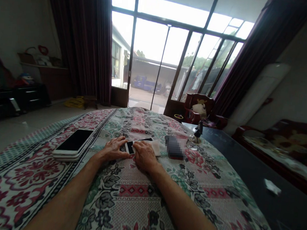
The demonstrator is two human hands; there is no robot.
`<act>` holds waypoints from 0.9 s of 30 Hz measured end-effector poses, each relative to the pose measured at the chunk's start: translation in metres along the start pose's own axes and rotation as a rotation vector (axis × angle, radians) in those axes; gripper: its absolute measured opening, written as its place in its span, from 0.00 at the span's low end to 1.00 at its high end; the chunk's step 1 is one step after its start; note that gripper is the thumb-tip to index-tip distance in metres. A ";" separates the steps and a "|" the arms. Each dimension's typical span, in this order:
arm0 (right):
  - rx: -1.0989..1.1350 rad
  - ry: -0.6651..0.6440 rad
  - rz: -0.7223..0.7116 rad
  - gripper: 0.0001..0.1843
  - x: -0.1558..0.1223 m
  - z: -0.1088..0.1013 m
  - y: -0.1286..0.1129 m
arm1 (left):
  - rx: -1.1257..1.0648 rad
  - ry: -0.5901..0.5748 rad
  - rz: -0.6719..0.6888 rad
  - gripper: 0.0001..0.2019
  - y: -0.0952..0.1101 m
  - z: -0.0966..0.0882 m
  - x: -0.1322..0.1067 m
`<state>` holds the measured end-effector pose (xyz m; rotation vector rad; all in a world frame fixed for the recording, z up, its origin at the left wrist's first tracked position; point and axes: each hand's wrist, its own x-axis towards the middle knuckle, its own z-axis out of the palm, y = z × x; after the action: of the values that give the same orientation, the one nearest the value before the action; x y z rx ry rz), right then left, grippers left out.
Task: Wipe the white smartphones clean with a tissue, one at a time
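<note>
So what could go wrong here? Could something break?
The white-framed phone between the left hand and right hand might slip, and its glass could get scratched. The stack of phones sits near the edge of the flowery tablecloth, so a bump might knock it onto the floor. The small dark figurine is close by and could tip if knocked.

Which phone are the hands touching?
The white phone between the left hand and right hand; the stacked phones and the blurred object lie apart, untouched.
</note>
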<state>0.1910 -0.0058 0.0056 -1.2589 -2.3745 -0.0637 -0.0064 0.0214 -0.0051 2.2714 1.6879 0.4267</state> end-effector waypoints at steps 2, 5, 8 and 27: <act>0.033 -0.016 -0.061 0.15 0.002 0.003 -0.006 | -0.003 0.008 0.002 0.39 0.000 0.000 0.000; 0.066 -0.041 -0.086 0.16 0.006 0.003 -0.007 | -0.014 0.024 0.003 0.38 0.000 0.000 -0.001; 0.064 -0.070 -0.058 0.16 0.012 0.001 -0.001 | -0.017 0.036 0.007 0.38 0.000 0.000 -0.001; -0.095 0.082 0.419 0.16 0.008 0.002 0.033 | -0.038 -0.006 -0.014 0.39 0.005 -0.005 -0.004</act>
<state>0.2129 0.0206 0.0014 -1.7375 -2.0144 -0.0963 -0.0051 0.0162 0.0007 2.2306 1.6768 0.4454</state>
